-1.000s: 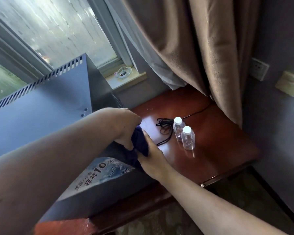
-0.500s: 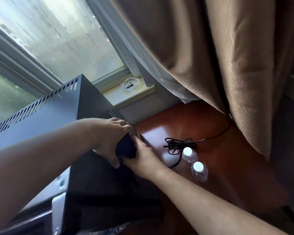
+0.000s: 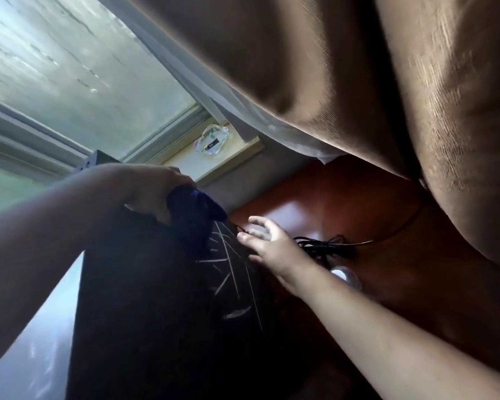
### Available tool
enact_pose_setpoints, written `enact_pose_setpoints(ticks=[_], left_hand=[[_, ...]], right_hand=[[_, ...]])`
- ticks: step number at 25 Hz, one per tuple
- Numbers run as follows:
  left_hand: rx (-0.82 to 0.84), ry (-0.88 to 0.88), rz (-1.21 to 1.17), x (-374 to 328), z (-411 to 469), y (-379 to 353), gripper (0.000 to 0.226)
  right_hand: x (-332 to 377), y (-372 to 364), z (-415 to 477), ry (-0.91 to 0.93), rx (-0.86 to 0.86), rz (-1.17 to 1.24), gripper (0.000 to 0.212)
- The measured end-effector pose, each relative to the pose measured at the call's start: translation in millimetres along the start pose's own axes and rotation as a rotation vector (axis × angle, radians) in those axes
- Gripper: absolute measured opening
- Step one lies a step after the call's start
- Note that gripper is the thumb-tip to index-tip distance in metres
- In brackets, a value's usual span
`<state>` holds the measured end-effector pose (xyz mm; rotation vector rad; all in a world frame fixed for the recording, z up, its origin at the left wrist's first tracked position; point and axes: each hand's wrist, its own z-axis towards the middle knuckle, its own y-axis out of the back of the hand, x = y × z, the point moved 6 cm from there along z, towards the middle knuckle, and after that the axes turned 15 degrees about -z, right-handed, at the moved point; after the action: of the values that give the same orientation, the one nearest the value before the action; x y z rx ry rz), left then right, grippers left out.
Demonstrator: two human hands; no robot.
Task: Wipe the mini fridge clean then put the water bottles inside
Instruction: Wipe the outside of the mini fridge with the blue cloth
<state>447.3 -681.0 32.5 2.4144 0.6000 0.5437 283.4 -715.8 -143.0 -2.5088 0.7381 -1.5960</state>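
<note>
The dark mini fridge [image 3: 156, 298] fills the lower left, its rear side with thin metal coils facing me. My left hand [image 3: 153, 189] is closed around a dark blue cloth [image 3: 194, 209] at the fridge's upper back corner. My right hand [image 3: 267, 243] has its fingers spread and rests against the fridge's back edge, holding nothing. One water bottle [image 3: 345, 277] shows its white cap just right of my right forearm; the second bottle is hidden.
A coiled black power cord [image 3: 326, 248] lies on the red-brown wooden table [image 3: 315, 206] beyond my right hand. A glass ashtray [image 3: 214, 140] sits on the window sill. A brown curtain [image 3: 387, 96] hangs close over the table on the right.
My right hand let go of the cloth and opened against the fridge's back. The left hand carried the cloth up to the rear corner. The view leaned closer and lower; one bottle dropped out of sight.
</note>
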Motion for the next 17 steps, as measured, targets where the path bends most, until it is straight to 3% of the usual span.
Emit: enact_pose_setpoints(ticks=[3, 6, 9, 13, 17], left_hand=[[-0.037, 0.061, 0.059, 18.4, 28.1, 10.7, 0.078], [0.044, 0.057, -0.004, 11.0, 49.0, -1.4, 0.066], [0.22, 0.023, -0.06, -17.4, 51.8, -32.4, 0.057], [0.512, -0.112, 0.001, -87.9, 24.7, -93.6, 0.064], [0.683, -0.197, 0.145, -134.4, 3.7, -130.7, 0.061]], right_hand=[[3.0, 15.8, 0.3, 0.024, -0.071, 0.006, 0.045], [2.2, 25.6, -11.9, 0.044, -0.147, -0.009, 0.038], [-8.6, 35.3, -25.3, 0.041, -0.215, -0.031, 0.028], [-25.3, 40.0, -35.8, 0.02, -0.213, -0.064, 0.009], [-39.8, 36.6, -38.5, -0.011, -0.157, -0.12, 0.019]])
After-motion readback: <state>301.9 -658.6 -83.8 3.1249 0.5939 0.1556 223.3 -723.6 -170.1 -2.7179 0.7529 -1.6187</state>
